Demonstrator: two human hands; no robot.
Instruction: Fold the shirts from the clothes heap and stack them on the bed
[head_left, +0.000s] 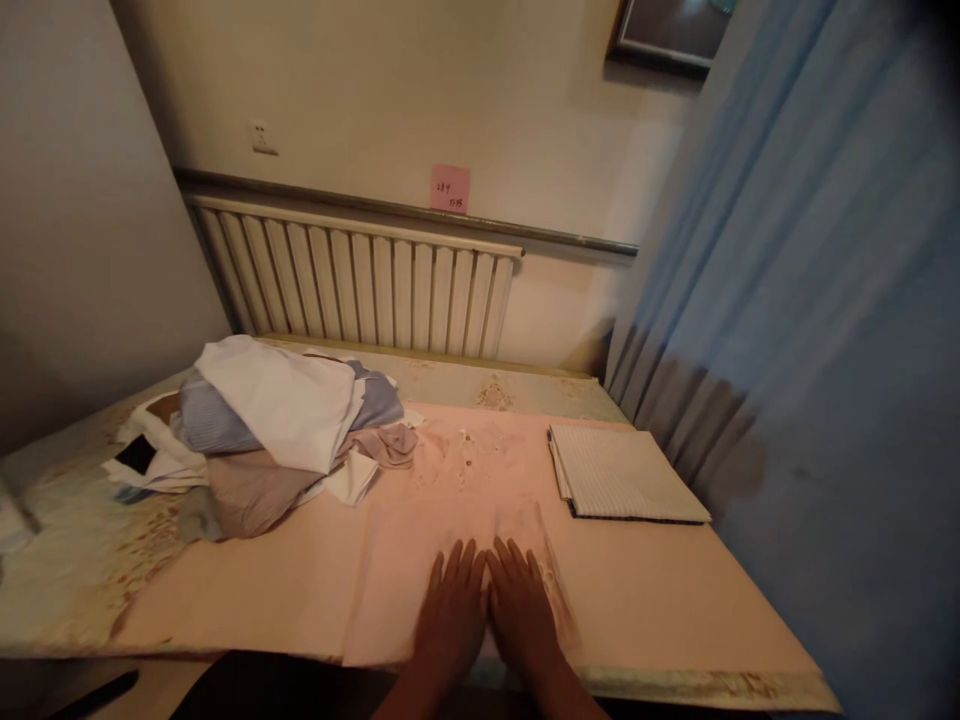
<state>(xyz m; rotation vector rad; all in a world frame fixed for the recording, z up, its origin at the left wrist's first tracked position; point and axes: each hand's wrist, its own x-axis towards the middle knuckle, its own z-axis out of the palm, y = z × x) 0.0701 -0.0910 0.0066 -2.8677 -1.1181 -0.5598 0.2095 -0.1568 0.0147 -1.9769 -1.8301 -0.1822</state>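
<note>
My left hand (453, 612) lies palm down with its fingers stretched out on a pale pinkish folded cloth (397, 570), probably a garment. Beside it, my right hand (523, 605) rests flat on the same cloth, the two thumbs close together. Along the right side of the cloth, small wrinkles show near its edge. It lies on a pink sheet (660, 600) of nearly the same colour, so its far outline is faint.
A heap of crumpled clothes (277, 400), white, blue and mauve, sits at the left. A folded striped cloth (626, 475) lies to the right. Behind the flower-patterned table (67, 560) stands a radiator (360, 280). A blue curtain (810, 330) hangs along the right side.
</note>
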